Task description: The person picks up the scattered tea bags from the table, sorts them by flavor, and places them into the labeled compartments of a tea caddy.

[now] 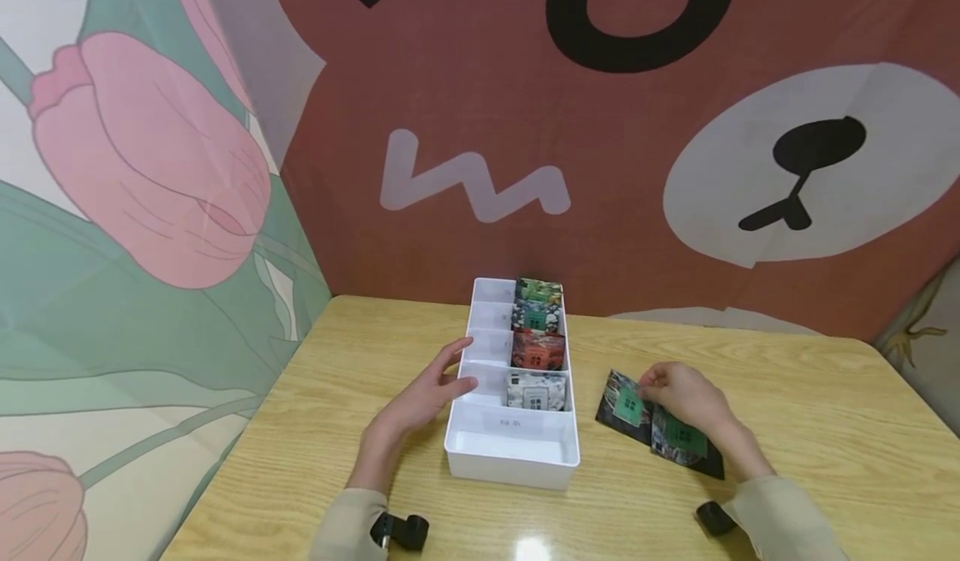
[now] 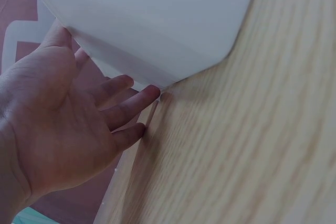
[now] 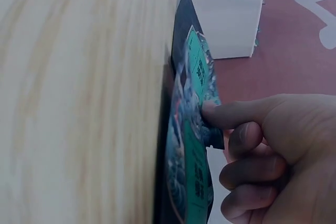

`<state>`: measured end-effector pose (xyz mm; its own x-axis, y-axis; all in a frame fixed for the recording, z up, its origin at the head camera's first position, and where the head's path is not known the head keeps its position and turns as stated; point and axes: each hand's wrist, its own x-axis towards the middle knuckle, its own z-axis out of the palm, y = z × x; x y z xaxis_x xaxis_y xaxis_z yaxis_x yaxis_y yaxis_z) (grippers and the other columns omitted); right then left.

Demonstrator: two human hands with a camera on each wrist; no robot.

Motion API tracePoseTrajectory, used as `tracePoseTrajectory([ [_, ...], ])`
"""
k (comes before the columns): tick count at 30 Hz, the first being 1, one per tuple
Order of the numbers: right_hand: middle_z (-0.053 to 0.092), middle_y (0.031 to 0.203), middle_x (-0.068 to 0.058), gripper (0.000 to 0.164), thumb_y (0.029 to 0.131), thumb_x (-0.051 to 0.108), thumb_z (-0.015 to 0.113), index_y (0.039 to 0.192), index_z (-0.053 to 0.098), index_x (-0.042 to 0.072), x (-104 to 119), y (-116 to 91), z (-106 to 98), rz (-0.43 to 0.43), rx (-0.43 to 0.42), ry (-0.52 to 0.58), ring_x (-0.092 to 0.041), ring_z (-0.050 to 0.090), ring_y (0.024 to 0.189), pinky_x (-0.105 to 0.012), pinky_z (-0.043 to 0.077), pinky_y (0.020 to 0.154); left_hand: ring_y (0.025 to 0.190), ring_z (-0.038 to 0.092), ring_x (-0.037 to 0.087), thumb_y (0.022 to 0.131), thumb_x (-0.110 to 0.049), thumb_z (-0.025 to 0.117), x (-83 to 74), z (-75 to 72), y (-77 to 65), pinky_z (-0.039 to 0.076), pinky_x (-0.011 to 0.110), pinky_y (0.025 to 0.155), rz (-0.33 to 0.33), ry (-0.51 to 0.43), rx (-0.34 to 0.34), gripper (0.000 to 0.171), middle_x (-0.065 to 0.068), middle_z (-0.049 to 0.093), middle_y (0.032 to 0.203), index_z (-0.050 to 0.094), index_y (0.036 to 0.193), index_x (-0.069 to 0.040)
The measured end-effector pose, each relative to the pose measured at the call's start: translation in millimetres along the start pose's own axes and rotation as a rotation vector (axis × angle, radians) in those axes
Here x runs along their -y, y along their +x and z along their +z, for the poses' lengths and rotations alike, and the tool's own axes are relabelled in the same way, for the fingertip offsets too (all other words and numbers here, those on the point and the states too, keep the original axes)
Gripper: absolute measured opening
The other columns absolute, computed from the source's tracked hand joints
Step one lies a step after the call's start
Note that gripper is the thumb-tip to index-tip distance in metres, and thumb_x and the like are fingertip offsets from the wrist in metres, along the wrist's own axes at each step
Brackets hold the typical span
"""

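A long white divided tray (image 1: 513, 469) stands in the middle of the wooden table. My left hand (image 1: 423, 394) rests at its left side, thumb and fingers spread along the wall; the left wrist view has the fingertips right at the tray's lower edge. To the right of the tray lie two dark sachets with green labels. With thumb and index finger, my right hand (image 1: 690, 394) pinches the edge of the left sachet (image 3: 197, 61), its other fingers curled in. The second sachet (image 1: 678, 440) lies partly under that hand, overlapping the first.
Inside the tray, the right side of the rear compartments holds a green sachet (image 1: 540, 291), a dark-blue one (image 1: 536, 317), a red one (image 1: 537, 351) and a white one (image 1: 536, 392). A cloth (image 1: 480, 244) with printed figures hangs behind the table.
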<state>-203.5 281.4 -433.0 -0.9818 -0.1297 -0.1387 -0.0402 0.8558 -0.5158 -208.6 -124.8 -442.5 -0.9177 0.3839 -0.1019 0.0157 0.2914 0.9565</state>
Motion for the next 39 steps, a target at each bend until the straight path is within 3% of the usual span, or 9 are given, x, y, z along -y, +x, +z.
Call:
tracePoseTrajectory([
  [6, 0.061, 0.076, -0.003, 0.019, 0.099, 0.024, 0.061, 0.103, 0.067, 0.007, 3.5, -2.7, -0.8, -0.036, -0.045, 0.048, -0.015, 0.042, 0.059, -0.031, 0.034, 0.052, 0.141, 0.039, 0.038, 0.100, -0.032, 0.060, -1.3, 0.3, -1.7, 0.037, 0.056, 0.112, -0.004, 0.002, -0.007, 0.063, 0.013, 0.024, 0.162, 0.028, 0.154, -0.037],
  [15, 0.053, 0.063, -0.002, 0.024, 0.103, 0.024, 0.055, 0.113, 0.066, 0.006, 16.1, -9.8, -6.7, -0.058, -0.122, 0.093, -0.011, 0.038, 0.047, -0.028, 0.033, 0.042, 0.142, 0.039, 0.038, 0.100, -0.034, 0.060, -1.1, 0.3, -1.5, 0.037, 0.056, 0.112, -0.004, 0.006, -0.004, 0.063, 0.013, 0.023, 0.162, 0.028, 0.154, -0.039],
  [24, 0.058, 0.068, -0.006, 0.027, 0.104, 0.029, 0.052, 0.113, 0.066, 0.007, 27.5, -18.8, -14.2, -0.105, -0.202, 0.109, -0.008, 0.030, 0.046, -0.028, 0.033, 0.042, 0.140, 0.040, 0.038, 0.099, -0.036, 0.060, -0.9, 0.0, -1.0, 0.038, 0.056, 0.111, -0.004, 0.011, -0.013, 0.064, 0.013, 0.024, 0.162, 0.028, 0.154, -0.039],
  [37, 0.070, 0.083, -0.012, 0.029, 0.102, 0.036, 0.055, 0.111, 0.070, 0.012, 41.3, -30.4, -21.8, -0.156, -0.304, 0.123, -0.009, 0.037, 0.050, -0.029, 0.033, 0.045, 0.142, 0.038, 0.039, 0.100, -0.035, 0.060, -3.7, -0.9, -2.1, 0.037, 0.056, 0.112, -0.006, 0.006, -0.003, 0.064, 0.014, 0.023, 0.162, 0.028, 0.154, -0.038],
  [39, 0.067, 0.075, -0.011, 0.028, 0.101, 0.037, 0.057, 0.109, 0.071, 0.014, 44.2, -31.3, -22.3, -0.170, -0.332, 0.121, -0.008, 0.036, 0.049, -0.028, 0.032, 0.044, 0.142, 0.038, 0.039, 0.100, -0.034, 0.060, -3.2, -0.8, -2.0, 0.037, 0.056, 0.112, -0.005, 0.003, 0.000, 0.064, 0.015, 0.023, 0.162, 0.027, 0.155, -0.037],
])
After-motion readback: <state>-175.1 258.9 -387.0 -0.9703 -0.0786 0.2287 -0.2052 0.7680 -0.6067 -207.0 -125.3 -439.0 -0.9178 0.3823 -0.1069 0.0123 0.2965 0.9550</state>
